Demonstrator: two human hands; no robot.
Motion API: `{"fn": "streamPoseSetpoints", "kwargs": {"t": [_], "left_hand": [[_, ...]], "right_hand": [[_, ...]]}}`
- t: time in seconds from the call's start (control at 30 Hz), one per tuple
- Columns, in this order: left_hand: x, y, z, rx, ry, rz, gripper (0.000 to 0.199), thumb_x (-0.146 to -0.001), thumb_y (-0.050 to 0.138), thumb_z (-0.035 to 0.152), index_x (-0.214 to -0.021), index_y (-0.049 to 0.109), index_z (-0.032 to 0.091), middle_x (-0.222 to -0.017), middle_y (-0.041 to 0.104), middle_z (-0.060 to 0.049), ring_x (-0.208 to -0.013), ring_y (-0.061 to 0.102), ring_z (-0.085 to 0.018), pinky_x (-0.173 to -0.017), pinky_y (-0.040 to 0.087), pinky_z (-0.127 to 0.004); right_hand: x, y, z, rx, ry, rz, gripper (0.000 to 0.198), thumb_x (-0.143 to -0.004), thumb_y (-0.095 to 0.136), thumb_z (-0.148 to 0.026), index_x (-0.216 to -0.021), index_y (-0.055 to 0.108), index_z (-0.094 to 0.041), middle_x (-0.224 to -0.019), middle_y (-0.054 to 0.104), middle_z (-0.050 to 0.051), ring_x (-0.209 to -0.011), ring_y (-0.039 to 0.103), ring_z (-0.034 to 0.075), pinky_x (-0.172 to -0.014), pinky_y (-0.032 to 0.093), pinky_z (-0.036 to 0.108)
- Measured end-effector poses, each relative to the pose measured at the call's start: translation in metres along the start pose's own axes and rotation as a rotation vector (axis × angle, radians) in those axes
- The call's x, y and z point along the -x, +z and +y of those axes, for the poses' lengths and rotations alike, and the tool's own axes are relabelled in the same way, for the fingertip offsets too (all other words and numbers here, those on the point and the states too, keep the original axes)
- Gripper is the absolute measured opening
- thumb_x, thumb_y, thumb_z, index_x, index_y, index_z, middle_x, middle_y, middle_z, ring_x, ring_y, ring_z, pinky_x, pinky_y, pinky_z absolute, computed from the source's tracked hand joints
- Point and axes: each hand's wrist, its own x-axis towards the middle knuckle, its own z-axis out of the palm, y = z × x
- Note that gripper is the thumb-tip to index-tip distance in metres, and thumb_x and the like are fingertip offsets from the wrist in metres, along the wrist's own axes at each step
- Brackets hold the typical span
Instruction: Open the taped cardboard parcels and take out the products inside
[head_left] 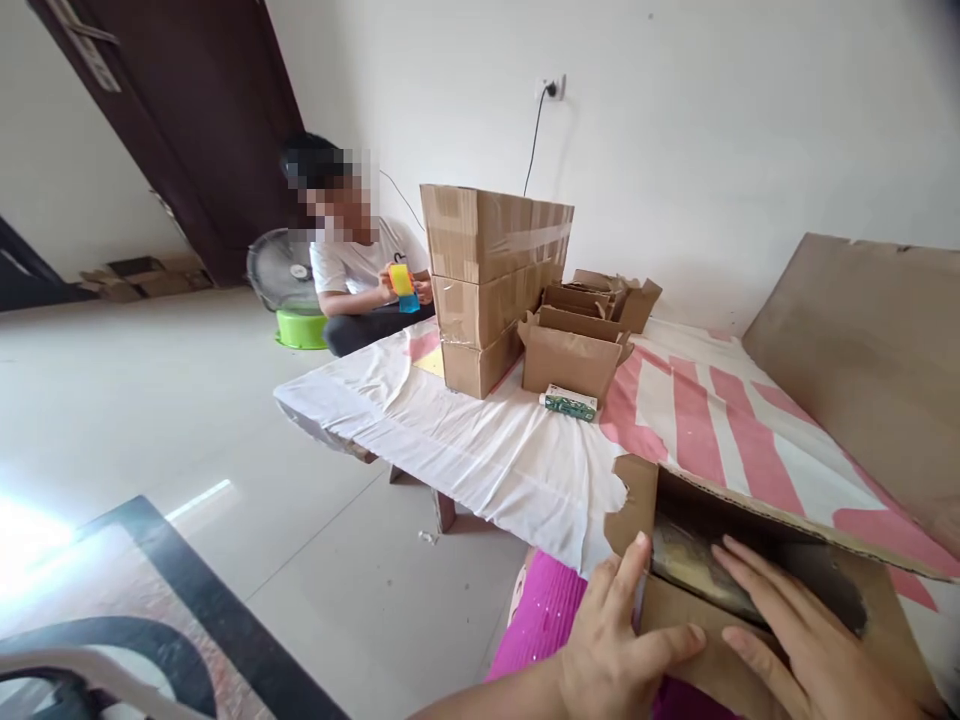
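Observation:
An open cardboard box (727, 640) lies at the lower right, close to my body, with its flaps standing out. My left hand (619, 635) holds the box's left corner, fingers along the side flap and thumb across the near panel. My right hand (806, 640) is open, its fingers stretched out over the opening and its thumb toward the near panel. Inside the box, something wrapped in clear, shiny film (690, 560) shows partly; its kind I cannot make out. The shadowed right part of the interior is hidden.
Taped boxes (480, 290) stand stacked on the cloth-covered table (420, 440). Beside them are open cartons (574, 350) and a small green-and-white box (570, 402). A seated person (367, 270) holds a yellow-and-blue item. A large cardboard sheet (862, 350) leans at the right.

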Motion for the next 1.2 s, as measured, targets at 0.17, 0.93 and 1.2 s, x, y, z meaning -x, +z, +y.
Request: {"fn": "streamPoseSetpoints", "kwargs": {"t": [0.17, 0.93, 1.2], "left_hand": [[0.001, -0.004, 0.002, 0.041, -0.017, -0.131, 0.040, -0.082, 0.059, 0.009, -0.117, 0.065, 0.029, -0.161, 0.013, -0.011, -0.115, 0.056, -0.028, -0.084, 0.053, -0.042], [-0.017, -0.016, -0.012, 0.047, -0.044, -0.233, 0.051, -0.074, 0.042, -0.007, -0.110, 0.064, 0.021, -0.132, 0.048, -0.014, -0.102, 0.055, -0.023, -0.076, 0.055, -0.037], [-0.018, -0.018, -0.014, 0.033, -0.051, -0.203, 0.044, -0.076, 0.046, -0.002, -0.107, 0.066, 0.022, -0.142, 0.042, -0.014, -0.103, 0.056, -0.024, -0.075, 0.054, -0.037]], "right_hand": [[0.005, -0.017, 0.006, 0.081, 0.142, -0.139, 0.060, -0.093, 0.036, -0.062, -0.128, 0.058, -0.018, -0.126, 0.065, 0.012, -0.112, 0.063, 0.032, -0.088, 0.054, 0.048], [0.019, -0.032, 0.009, -0.022, 0.514, -0.204, 0.038, -0.089, 0.048, -0.030, -0.122, 0.064, -0.024, -0.105, 0.074, 0.007, -0.090, 0.071, 0.026, -0.078, 0.057, 0.038], [0.018, -0.009, 0.018, 0.032, 0.450, 0.080, 0.026, -0.090, 0.051, -0.032, -0.103, 0.071, -0.023, -0.098, 0.075, 0.008, -0.090, 0.070, 0.027, -0.083, 0.057, 0.042]]}}
